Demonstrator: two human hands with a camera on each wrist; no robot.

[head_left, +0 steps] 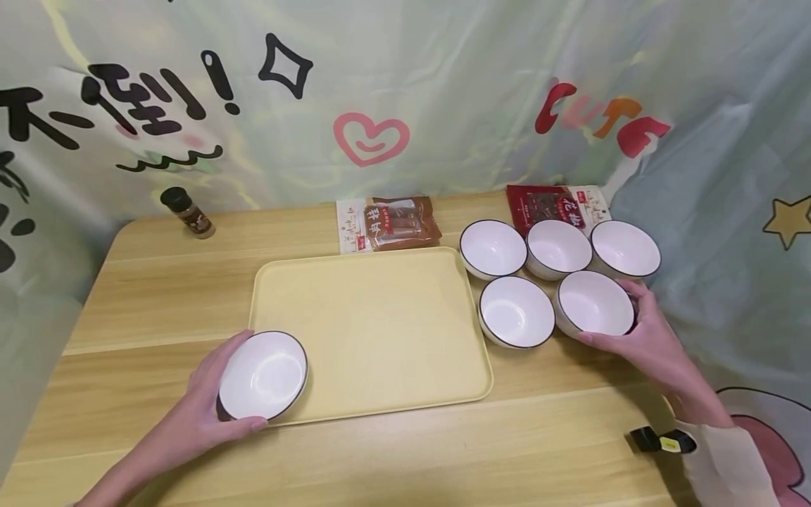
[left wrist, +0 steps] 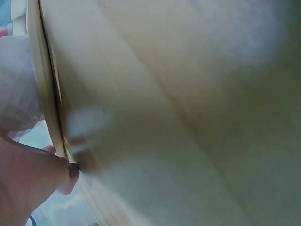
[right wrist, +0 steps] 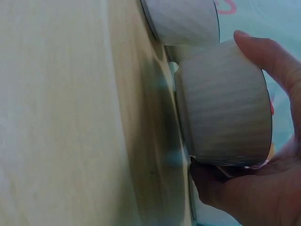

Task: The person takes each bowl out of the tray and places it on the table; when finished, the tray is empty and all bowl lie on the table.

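My left hand (head_left: 205, 405) grips a white bowl (head_left: 265, 377) with a dark rim from its left side, over the front left corner of the yellow tray (head_left: 380, 271). In the left wrist view, part of the left hand (left wrist: 35, 176) shows beside the bowl's pale side (left wrist: 19, 84). On the right, my right hand (head_left: 652, 338) holds another white bowl (head_left: 595, 304), fingers on its far right side and thumb at its front. Its ribbed outer wall (right wrist: 225, 106) fills much of the right wrist view, with the right hand (right wrist: 263, 183) around it.
Several matching bowls, including one bowl (head_left: 516, 311) beside the held one, stand right of the tray. Behind are a brown-and-white packet (head_left: 389, 224), a red packet (head_left: 538, 204) and a small black-capped jar (head_left: 188, 213). A printed curtain (head_left: 443, 91) hangs along the table's back edge.
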